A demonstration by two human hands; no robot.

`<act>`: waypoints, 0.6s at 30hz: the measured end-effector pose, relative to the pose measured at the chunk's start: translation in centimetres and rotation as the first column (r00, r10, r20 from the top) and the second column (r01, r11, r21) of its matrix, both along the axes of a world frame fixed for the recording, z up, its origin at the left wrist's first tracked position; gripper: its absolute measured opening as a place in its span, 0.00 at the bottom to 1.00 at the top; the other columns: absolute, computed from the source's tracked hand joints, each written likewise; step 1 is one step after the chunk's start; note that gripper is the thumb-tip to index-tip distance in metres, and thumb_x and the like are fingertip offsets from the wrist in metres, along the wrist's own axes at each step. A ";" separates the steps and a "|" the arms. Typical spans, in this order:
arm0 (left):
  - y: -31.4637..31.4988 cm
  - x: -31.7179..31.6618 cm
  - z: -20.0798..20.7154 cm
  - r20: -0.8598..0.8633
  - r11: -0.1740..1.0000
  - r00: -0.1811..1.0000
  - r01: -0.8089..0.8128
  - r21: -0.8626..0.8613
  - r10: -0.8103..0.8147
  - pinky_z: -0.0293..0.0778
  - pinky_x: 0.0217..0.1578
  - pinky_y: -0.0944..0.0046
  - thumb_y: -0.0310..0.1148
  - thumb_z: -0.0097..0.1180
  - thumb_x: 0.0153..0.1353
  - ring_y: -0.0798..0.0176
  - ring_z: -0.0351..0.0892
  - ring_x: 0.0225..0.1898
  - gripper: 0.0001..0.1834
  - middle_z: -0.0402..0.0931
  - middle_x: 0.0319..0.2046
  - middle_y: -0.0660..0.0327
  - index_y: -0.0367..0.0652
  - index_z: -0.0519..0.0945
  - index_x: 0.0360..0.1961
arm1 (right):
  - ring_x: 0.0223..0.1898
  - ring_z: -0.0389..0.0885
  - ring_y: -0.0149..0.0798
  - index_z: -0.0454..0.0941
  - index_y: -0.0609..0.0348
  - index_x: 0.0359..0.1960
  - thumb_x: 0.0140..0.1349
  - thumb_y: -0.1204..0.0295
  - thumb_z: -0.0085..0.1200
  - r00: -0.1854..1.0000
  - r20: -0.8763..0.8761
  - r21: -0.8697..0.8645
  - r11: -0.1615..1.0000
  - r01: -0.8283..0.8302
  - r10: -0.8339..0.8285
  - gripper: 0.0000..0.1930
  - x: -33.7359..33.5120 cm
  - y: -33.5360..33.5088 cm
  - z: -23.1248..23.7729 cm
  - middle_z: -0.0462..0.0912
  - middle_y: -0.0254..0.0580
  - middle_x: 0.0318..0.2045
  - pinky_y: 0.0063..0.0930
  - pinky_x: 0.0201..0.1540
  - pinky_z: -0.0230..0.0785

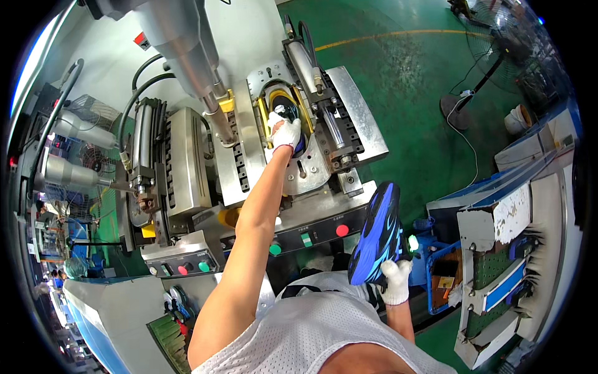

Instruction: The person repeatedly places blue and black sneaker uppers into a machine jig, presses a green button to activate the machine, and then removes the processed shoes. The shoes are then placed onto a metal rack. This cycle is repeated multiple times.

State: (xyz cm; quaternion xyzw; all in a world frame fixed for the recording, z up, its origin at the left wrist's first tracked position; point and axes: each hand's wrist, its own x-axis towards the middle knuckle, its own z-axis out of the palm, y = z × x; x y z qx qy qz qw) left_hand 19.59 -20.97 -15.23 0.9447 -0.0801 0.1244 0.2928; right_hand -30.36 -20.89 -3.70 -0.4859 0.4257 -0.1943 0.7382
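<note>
My left hand (pixel 286 132), in a white glove, reaches into the pressing machine (pixel 317 168). Its fingers are curled on a dark shoe (pixel 299 147) that sits between yellow-lined clamps (pixel 263 115); the hand covers much of that shoe. Low on the right, my right hand (pixel 396 280), also gloved, grips a blue and black sports shoe (pixel 375 237) by its lower end. The shoe stands steeply, its blue and black sole turned partly to the left.
Green and red buttons (pixel 342 230) line the machine's front panel. A second press station (pixel 187 162) stands left. To the right are a blue bin (pixel 430 262) and a rack (pixel 492 280) with shoes and brush bristles. A standing fan (pixel 458 111) is at the far right.
</note>
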 end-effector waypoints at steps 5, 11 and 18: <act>0.7 3.1 5.2 -0.401 0.985 0.903 0.112 -0.128 -0.155 0.81 0.44 0.55 0.47 0.69 0.51 0.52 0.87 0.38 0.31 0.85 0.38 0.46 0.32 0.75 0.47 | 0.25 0.68 0.20 0.76 0.54 0.23 0.54 0.70 0.68 0.999 -0.048 0.069 0.998 0.012 -0.008 0.11 3.0 -0.1 1.6 0.74 0.23 0.25 0.23 0.29 0.61; 9.5 -4.6 17.4 -0.330 0.946 0.922 0.096 -0.310 -0.202 0.77 0.50 0.62 0.48 0.72 0.51 0.59 0.84 0.44 0.33 0.85 0.42 0.51 0.34 0.81 0.51 | 0.35 0.80 0.27 0.83 0.65 0.47 0.61 0.71 0.66 0.990 0.048 -0.147 0.981 -0.127 0.136 0.15 11.0 -1.4 4.1 0.84 0.33 0.39 0.27 0.40 0.76; 27.0 -19.6 18.3 -0.264 0.827 0.864 0.257 -0.499 -0.428 0.75 0.52 0.64 0.27 0.68 0.51 0.67 0.78 0.46 0.28 0.80 0.45 0.58 0.34 0.76 0.55 | 0.39 0.85 0.31 0.82 0.65 0.50 0.58 0.69 0.69 0.839 0.023 -0.179 0.828 -0.532 0.544 0.20 34.8 -9.3 2.3 0.86 0.39 0.41 0.32 0.39 0.80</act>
